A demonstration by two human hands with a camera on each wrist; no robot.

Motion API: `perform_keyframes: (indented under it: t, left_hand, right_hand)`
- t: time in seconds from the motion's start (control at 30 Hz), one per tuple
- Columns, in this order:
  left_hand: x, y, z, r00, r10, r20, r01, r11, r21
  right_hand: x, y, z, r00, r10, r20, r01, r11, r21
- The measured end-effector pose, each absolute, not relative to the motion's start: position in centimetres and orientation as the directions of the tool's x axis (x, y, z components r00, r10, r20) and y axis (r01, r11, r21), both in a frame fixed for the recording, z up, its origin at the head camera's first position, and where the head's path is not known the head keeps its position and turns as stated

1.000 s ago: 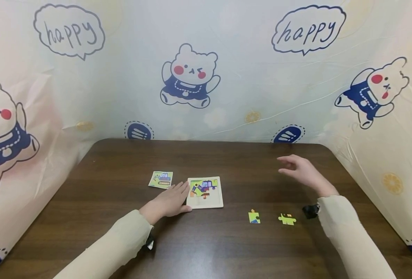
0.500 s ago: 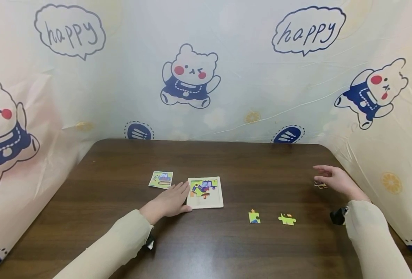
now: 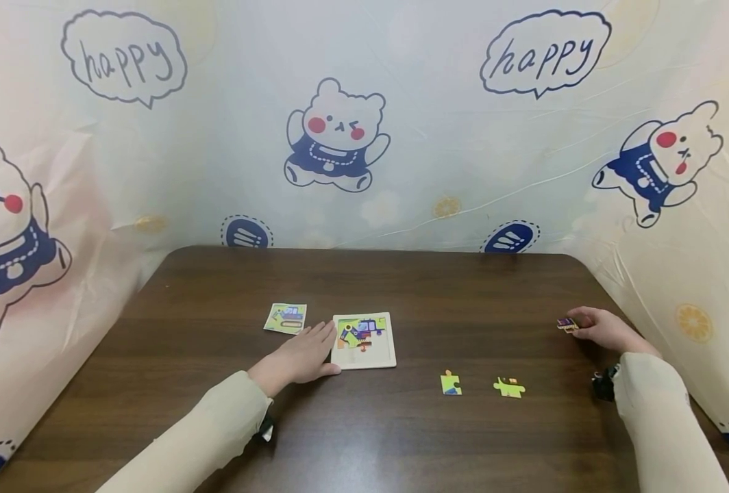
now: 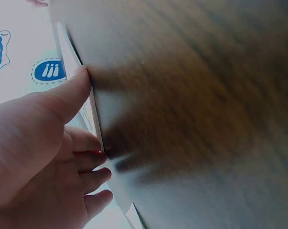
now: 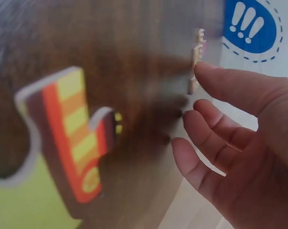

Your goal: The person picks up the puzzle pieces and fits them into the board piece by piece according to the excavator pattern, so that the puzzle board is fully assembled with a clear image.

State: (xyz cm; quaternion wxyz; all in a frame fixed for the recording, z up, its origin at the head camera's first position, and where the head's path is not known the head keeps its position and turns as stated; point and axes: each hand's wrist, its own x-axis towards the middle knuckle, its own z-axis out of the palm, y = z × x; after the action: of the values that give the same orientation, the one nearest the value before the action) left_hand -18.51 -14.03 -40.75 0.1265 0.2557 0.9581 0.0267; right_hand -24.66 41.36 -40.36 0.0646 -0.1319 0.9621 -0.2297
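In the head view, my left hand (image 3: pixel 299 352) lies with straight fingers along the left edge of a white-framed puzzle board (image 3: pixel 377 360). Part of an excavator picture fills its upper area. In the left wrist view, the thumb (image 4: pixel 77 88) presses against the board's edge. At the right of the table, my right hand (image 3: pixel 611 332) pinches a small dark and yellow puzzle piece (image 3: pixel 566 325) between thumb and index finger. That piece stands edge-on past the thumb in the right wrist view, and the other fingers (image 5: pixel 186 155) curl loosely.
Two yellow-green puzzle pieces, one with a blue corner (image 3: pixel 451 383) and one with an orange detail (image 3: pixel 509 388), lie between the board and my right arm. A picture card (image 3: pixel 286 318) of the excavator lies beyond my left hand. A printed curtain (image 3: pixel 426 137) surrounds the brown table (image 3: pixel 364 431).
My right hand has moved right across the table and come down to the dark puzzle piece, its thumb and index finger now on it. The left hand and the board have stayed put.
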Motion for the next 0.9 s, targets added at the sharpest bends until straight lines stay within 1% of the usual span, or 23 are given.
perform_keyframes:
  t: [0.13,0.4,0.6,0.73,0.9]
  left_hand:
    - [-18.5,-14.0,-40.76,-0.835,0.499,-0.23,0.486,0.866,0.114]
    - [-18.51,-13.86,-40.64,-0.84,0.485,-0.244,0.474,0.874,0.107]
    - [-18.56,-13.85,-40.7,-0.839,0.484,-0.248,0.475,0.875,0.096]
    - [-18.59,-13.85,-40.69,-0.841,0.479,-0.251,0.472,0.877,0.092]
    - [-18.59,-13.84,-40.64,-0.841,0.478,-0.254,0.473,0.877,0.086]
  right_hand:
    - [-24.6,41.6,-40.6,-0.96,-0.266,-0.084,-0.201,0.87,-0.451]
    - [-24.55,41.64,-40.77,-0.961,-0.272,-0.052,-0.219,0.862,-0.456]
    - [-24.57,41.79,-40.68,-0.969,-0.24,-0.066,-0.183,0.867,-0.464]
    - [-24.77,41.8,-40.76,-0.978,-0.205,-0.046,-0.161,0.873,-0.46]
    - [-25.03,41.22,-40.82,-0.982,-0.188,0.0,-0.166,0.87,-0.464]
